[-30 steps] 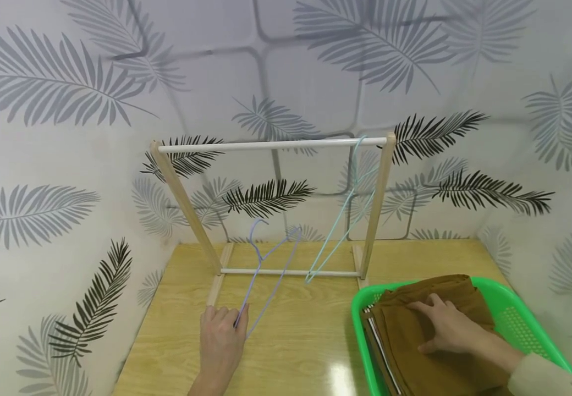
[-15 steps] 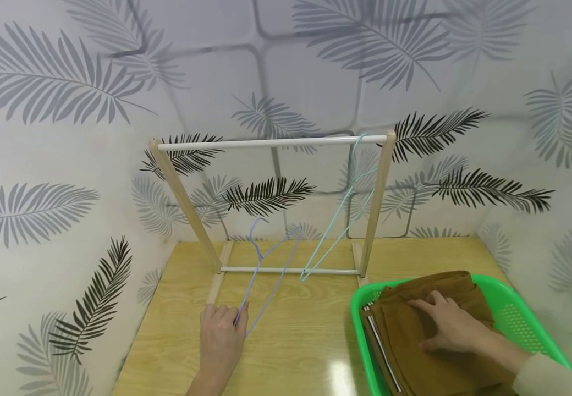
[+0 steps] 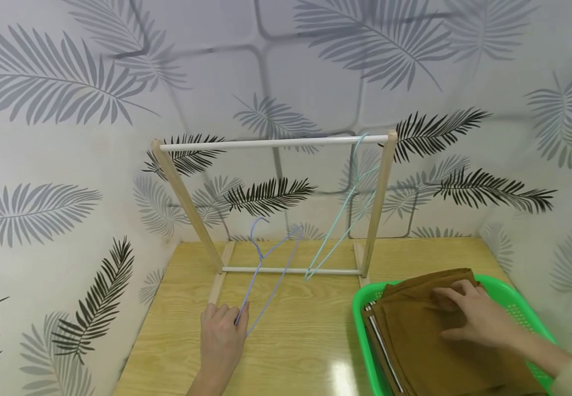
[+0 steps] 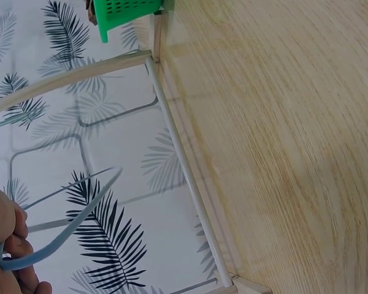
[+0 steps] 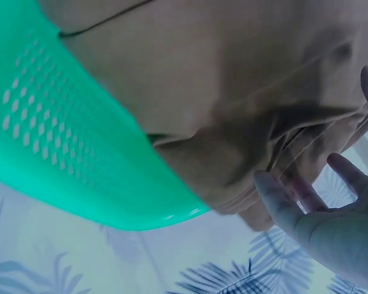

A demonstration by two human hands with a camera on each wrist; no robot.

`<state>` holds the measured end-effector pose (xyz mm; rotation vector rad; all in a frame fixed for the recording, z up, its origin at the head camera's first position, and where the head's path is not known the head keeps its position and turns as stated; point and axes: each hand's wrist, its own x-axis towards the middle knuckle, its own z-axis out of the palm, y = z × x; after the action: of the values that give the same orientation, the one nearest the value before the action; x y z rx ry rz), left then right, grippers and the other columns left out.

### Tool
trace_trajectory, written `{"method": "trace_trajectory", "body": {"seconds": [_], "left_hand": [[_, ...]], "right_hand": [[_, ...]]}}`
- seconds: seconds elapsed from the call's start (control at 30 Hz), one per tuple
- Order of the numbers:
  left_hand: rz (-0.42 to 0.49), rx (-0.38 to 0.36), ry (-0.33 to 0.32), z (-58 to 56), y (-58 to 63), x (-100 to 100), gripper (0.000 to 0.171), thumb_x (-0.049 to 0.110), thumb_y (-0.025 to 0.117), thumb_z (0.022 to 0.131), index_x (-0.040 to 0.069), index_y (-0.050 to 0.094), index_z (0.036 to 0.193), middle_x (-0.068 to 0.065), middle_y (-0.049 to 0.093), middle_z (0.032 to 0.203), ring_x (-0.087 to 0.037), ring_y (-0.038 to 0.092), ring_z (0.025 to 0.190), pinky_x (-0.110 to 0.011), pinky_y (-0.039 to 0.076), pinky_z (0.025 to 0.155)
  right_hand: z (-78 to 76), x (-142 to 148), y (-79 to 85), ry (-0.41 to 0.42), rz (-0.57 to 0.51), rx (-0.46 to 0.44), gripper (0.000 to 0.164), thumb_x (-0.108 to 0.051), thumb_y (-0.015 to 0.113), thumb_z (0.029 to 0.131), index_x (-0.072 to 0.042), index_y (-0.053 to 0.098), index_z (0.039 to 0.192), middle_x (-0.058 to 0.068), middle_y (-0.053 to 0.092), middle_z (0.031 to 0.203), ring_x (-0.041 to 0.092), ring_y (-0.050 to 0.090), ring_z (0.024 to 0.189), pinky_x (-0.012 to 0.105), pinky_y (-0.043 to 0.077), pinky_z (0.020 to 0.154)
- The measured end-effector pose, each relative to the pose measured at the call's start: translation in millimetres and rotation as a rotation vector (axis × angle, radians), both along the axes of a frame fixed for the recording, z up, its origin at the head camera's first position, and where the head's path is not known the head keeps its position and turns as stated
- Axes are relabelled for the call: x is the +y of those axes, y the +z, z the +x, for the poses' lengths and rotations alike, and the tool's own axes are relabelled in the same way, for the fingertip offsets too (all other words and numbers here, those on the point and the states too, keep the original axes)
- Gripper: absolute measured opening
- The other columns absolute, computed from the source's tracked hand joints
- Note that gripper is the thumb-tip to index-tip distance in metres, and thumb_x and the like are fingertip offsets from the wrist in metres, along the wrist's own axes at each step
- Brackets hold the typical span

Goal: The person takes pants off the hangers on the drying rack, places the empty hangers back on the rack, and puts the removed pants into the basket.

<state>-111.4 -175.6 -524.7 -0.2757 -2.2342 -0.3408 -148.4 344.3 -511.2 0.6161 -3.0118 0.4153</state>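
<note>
My left hand [image 3: 223,338] grips one end of a purple clothes hanger [image 3: 252,286], its hook pointing up and away from me. In the left wrist view the same hanger [image 4: 61,236] runs out from between curled fingers. Folded brown clothes [image 3: 414,341] fill the green basket [image 3: 360,324] at the right. Over their far part is my right hand [image 3: 484,316], thumb and fingers spread apart. The right wrist view has the fingertips [image 5: 270,184] at the edge of the brown cloth [image 5: 190,159]; whether they press on it I cannot tell.
A wooden clothes rack [image 3: 187,206] with white rods stands at the back of the table [image 3: 291,352]. From its top rod [image 3: 276,143], near the right post, hangs a light-blue hanger [image 3: 335,225]. Behind the rack is a leaf-patterned wall [image 3: 306,82].
My right hand has shifted to the right and a little farther back over the brown clothes. The left hand keeps its hold on the purple hanger. The light-blue hanger sways slightly.
</note>
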Motion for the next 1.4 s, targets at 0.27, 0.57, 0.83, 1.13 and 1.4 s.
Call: {"method": "trace_trajectory", "body": {"seconds": [0.27,0.57,0.83,1.13,1.4], "left_hand": [[0.004,0.001,0.006,-0.7,-0.4,0,0.042,0.006,0.088,0.076,0.009,0.055,0.05,0.003,0.045,0.047,-0.007,0.027,0.058,-0.021,0.025,0.061],[0.017,-0.008,0.004,-0.7,0.3,1,0.04,0.005,0.09,0.076,0.008,0.058,0.051,0.002,0.047,0.048,-0.007,0.026,0.061,-0.023,0.027,0.062],[0.03,-0.014,0.003,-0.9,1.1,1,0.04,0.004,0.089,0.077,0.008,0.058,0.052,0.003,0.046,0.048,-0.007,0.027,0.06,-0.023,0.028,0.062],[0.029,-0.024,0.01,0.6,-0.9,2,0.039,0.004,0.089,0.077,0.008,0.059,0.052,0.002,0.05,0.048,-0.006,0.027,0.061,-0.022,0.027,0.062],[0.031,-0.015,0.012,-0.9,-1.5,3,0.036,0.005,0.089,0.076,0.007,0.061,0.053,0.002,0.051,0.049,-0.007,0.028,0.062,-0.022,0.027,0.062]], "right_hand": [[3.5,17,2.7,-0.048,0.046,-0.015,0.105,-0.053,0.098,0.061,-0.002,0.056,0.144,0.038,0.051,0.135,0.059,0.058,0.106,0.061,0.058,0.068],[0.2,24,-16.1,-0.024,0.128,0.008,0.115,-0.054,0.1,0.054,-0.001,0.056,0.145,0.038,0.046,0.14,0.072,0.054,0.107,0.057,0.06,0.062],[-1.7,25,-19.5,-0.029,0.109,-0.036,0.115,-0.053,0.1,0.052,-0.001,0.056,0.145,0.036,0.05,0.135,0.06,0.06,0.096,0.04,0.056,0.054],[-3.8,28,-25.4,0.01,0.11,-0.108,0.118,-0.058,0.098,0.054,0.004,0.054,0.144,0.035,0.054,0.126,0.049,0.065,0.089,0.053,0.059,0.066],[-7.6,28,-29.9,0.017,0.094,-0.127,0.119,-0.059,0.097,0.054,0.005,0.054,0.143,0.034,0.055,0.125,0.041,0.067,0.087,0.046,0.059,0.062]]}}
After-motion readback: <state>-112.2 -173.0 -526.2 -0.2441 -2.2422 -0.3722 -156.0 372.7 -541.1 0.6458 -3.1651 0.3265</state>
